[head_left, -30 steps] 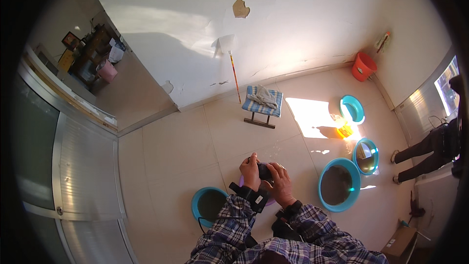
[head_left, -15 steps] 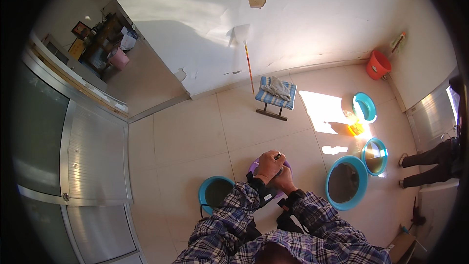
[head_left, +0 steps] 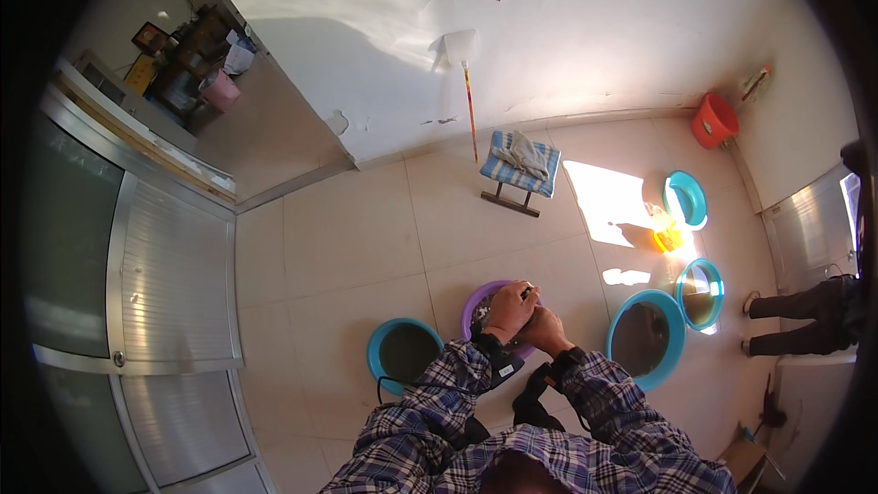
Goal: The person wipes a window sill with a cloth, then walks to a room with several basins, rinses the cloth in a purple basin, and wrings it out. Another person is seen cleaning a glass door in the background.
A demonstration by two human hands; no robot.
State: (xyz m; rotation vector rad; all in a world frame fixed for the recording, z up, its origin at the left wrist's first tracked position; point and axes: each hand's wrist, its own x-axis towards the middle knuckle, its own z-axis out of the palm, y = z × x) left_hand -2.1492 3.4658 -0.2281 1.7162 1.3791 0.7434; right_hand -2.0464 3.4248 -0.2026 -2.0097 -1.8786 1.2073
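Note:
My left hand (head_left: 509,313) and my right hand (head_left: 546,330) are close together over a purple basin (head_left: 468,304). The left one is closed round a small dark thing (head_left: 526,293), whose tip shows by the thumb; its kind I cannot make out. My right hand is curled beside it, fingers partly hidden, and what they hold is not visible. Inside the basin lie dark and whitish bits, largely covered by my hands. Just left of it stands a teal basin (head_left: 372,361) of dark, murky contents. Both wrists wear dark bands, and a black cable runs by my left sleeve.
To the right stand a large teal basin (head_left: 678,352) with murky water, a smaller one (head_left: 719,285) and another (head_left: 700,210), beside an orange container (head_left: 669,240). Ahead are a cushioned stool (head_left: 512,185) with a grey cloth (head_left: 523,156), a dustpan (head_left: 462,48) and a red bucket (head_left: 715,123). Someone's legs (head_left: 791,325) are at right.
My hands have drawn slightly apart, the right one shifting right, so more of the purple basin and its bits shows at left. The view has shifted slightly.

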